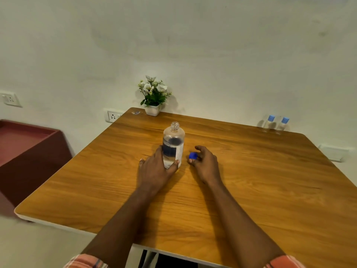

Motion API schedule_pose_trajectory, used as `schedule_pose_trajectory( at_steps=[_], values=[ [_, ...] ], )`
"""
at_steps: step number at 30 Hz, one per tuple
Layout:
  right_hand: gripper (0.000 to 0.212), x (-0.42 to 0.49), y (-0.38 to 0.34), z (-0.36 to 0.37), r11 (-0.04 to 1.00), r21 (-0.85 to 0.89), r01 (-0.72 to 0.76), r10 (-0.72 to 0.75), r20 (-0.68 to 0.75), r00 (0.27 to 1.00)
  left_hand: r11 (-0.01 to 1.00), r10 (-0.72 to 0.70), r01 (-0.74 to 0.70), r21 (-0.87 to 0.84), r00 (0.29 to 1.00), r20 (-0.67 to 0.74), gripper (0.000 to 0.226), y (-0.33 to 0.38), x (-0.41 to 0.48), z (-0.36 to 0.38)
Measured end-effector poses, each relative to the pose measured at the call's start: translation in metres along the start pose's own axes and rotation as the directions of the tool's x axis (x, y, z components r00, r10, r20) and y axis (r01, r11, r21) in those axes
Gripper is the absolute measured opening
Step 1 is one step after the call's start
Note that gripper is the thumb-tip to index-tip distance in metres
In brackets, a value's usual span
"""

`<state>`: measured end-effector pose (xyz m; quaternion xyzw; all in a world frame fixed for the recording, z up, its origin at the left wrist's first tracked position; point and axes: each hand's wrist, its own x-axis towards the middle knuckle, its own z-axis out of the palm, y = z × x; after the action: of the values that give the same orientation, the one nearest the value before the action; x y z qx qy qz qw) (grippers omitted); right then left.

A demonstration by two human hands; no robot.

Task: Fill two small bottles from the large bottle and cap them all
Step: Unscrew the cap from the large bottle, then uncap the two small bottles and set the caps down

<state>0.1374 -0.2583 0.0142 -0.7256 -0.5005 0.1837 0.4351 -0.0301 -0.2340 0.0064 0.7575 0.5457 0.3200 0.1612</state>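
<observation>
One large bottle [173,140] is standing uncapped near the middle of the wooden surface [251,190], the left grip [154,171] wrapping around its lower body. Just beside it, the right grip [205,163] is pinching one blue cap [193,155]. Two small bottles [270,123], both capped in light blue, are standing together at the far right edge. One potted plant [153,109] is sitting at the far edge against the white wall, and one red cabinet [29,151] is standing to the left.
</observation>
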Motion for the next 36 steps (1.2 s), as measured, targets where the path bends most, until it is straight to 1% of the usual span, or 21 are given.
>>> schedule_pose_trajectory(
  at_steps=[3, 9, 11, 14, 17, 19, 21, 23, 25, 28, 30, 33, 36],
  values=[
    [0.064, 0.002, 0.001, 0.003, 1.000, -0.028, -0.012, 0.012, 0.000, 1.000, 1.000, 0.000, 0.000, 0.002, 1.000, -0.006, 0.076, -0.001, 0.001, 0.001],
    [0.070, 0.000, 0.002, 0.006, 0.988, -0.156, 0.007, -0.006, 0.004, 1.000, 0.999, -0.010, 0.010, 0.032, 1.000, 0.009, 0.078, -0.001, 0.000, 0.001],
    [0.076, 0.001, 0.002, 0.005, 0.988, -0.156, -0.010, 0.011, 0.009, 1.000, 0.998, -0.017, 0.016, 0.055, 1.000, 0.022, 0.082, -0.001, -0.001, 0.000],
    [0.086, -0.001, 0.001, 0.001, 0.992, -0.119, -0.043, 0.046, 0.027, 0.999, 0.996, -0.059, 0.056, 0.073, 0.998, 0.036, 0.096, -0.003, -0.004, -0.002],
    [0.091, -0.008, 0.003, -0.006, 0.994, -0.098, -0.050, 0.054, 0.039, 0.998, 0.991, -0.134, 0.134, 0.016, 0.991, -0.024, 0.103, -0.001, -0.014, -0.005],
    [0.091, -0.015, 0.006, -0.012, 0.994, -0.099, -0.037, 0.043, 0.053, 0.998, 0.989, -0.145, 0.141, -0.038, 0.983, -0.114, 0.094, 0.002, -0.024, -0.006],
    [0.090, -0.022, 0.008, -0.020, 0.994, -0.105, -0.017, 0.024, 0.071, 0.997, 0.989, -0.139, 0.127, -0.071, 0.969, -0.203, 0.075, 0.007, -0.034, -0.006],
    [0.086, -0.029, 0.012, -0.028, 0.994, -0.105, -0.005, 0.014, 0.089, 0.996, 0.991, -0.130, 0.115, -0.073, 0.960, -0.247, 0.057, 0.014, -0.042, -0.007],
    [0.083, -0.036, 0.017, -0.038, 0.993, -0.122, 0.008, 0.005, 0.107, 0.994, 0.997, -0.078, 0.077, -0.015, 0.963, -0.258, 0.043, 0.024, -0.050, -0.005],
    [0.078, -0.041, 0.026, -0.054, 0.989, -0.148, 0.015, 0.004, 0.129, 0.992, 0.994, 0.029, -0.005, 0.106, 0.975, -0.220, 0.029, 0.046, -0.059, 0.004],
    [0.075, -0.044, 0.034, -0.067, 0.987, -0.159, 0.011, 0.009, 0.125, 0.992, 0.985, 0.102, -0.079, 0.152, 0.983, -0.152, 0.026, 0.063, -0.062, 0.014],
    [0.073, -0.044, 0.049, -0.089, 0.985, -0.175, -0.008, 0.024, 0.089, 0.996, 0.975, 0.173, -0.167, 0.147, 0.985, -0.026, 0.028, 0.091, -0.062, 0.031],
    [0.071, -0.040, 0.066, -0.114, 0.980, -0.192, -0.046, 0.052, 0.027, 0.998, 0.973, 0.195, -0.203, 0.109, 0.978, 0.078, 0.033, 0.119, -0.056, 0.049]
  ],
)
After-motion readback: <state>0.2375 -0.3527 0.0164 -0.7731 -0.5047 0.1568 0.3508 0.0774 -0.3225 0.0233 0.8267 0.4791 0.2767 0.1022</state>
